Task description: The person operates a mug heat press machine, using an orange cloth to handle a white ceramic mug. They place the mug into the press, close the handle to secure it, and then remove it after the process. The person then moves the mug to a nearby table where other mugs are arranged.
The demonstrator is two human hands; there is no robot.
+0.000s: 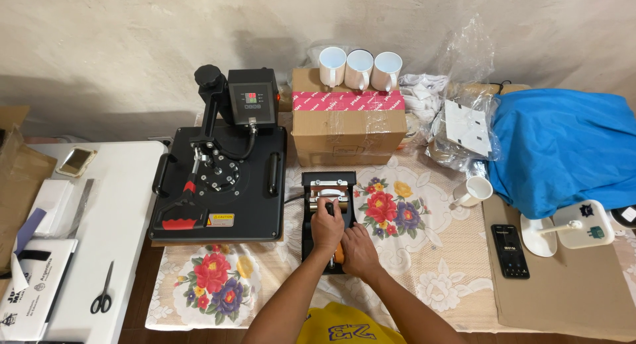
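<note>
Left hand (327,229) grips the black lever of the small black mug press (328,215) mid-counter near the front edge; right hand (358,250) clasps its orange heating sleeve. Flat black heat press (218,185) stands just left, taped cardboard box (348,127) behind.

The flat heat press (222,185) at centre left is black, with a red tip on its handle and a yellow warning sticker. The small mug press (328,215) at centre is black too, with an orange grip under the hands. The tablecloth (411,251) is cream lace with red, purple and yellow flowers. The cardboard box (348,129) at top centre is brown with a pink tape band; three white mugs (359,68) stand on it. The cloth (563,145) at right is bright blue. The scissors (103,291) at lower left are black.
</note>
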